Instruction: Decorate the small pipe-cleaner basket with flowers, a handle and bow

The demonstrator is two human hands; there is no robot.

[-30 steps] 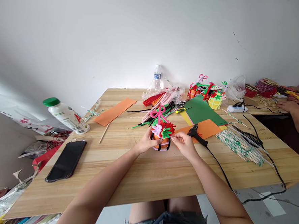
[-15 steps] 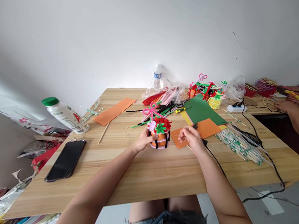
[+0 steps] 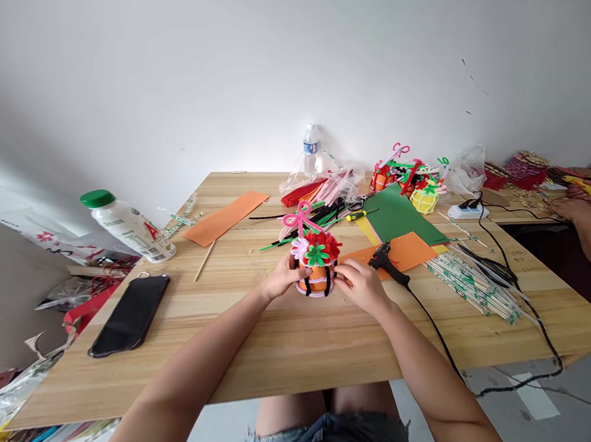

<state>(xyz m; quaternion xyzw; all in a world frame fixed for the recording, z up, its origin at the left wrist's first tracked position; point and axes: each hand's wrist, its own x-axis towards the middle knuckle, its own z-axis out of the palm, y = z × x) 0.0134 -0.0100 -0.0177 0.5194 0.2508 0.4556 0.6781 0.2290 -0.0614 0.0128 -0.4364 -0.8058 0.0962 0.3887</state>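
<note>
A small orange flower basket (image 3: 316, 279), banded with black and pale pink pipe cleaners, stands upright in front of me. Red, green and pink pipe-cleaner flowers fill its top, and a pink looped piece rises behind them. My left hand (image 3: 279, 279) is closed round its left side, thumb on the front. On the right side, the fingers of my right hand (image 3: 362, 285) are closed against the basket wall; their tips are partly hidden. Just beyond the right hand a black hot glue gun (image 3: 387, 261) lies on orange card (image 3: 411, 251).
Phone (image 3: 130, 317) and white bottle (image 3: 129, 227) are at left. Paper-wrapped sticks (image 3: 472, 285) and the glue gun's cable lie right. Behind are pipe cleaners (image 3: 310, 192), green card (image 3: 403, 214), finished baskets (image 3: 424, 201) and a power strip (image 3: 469, 211). Another person's hand (image 3: 569, 209) works far right.
My right hand has moved left and down from above the orange card to the basket's right side, uncovering the glue gun. My left hand keeps its hold.
</note>
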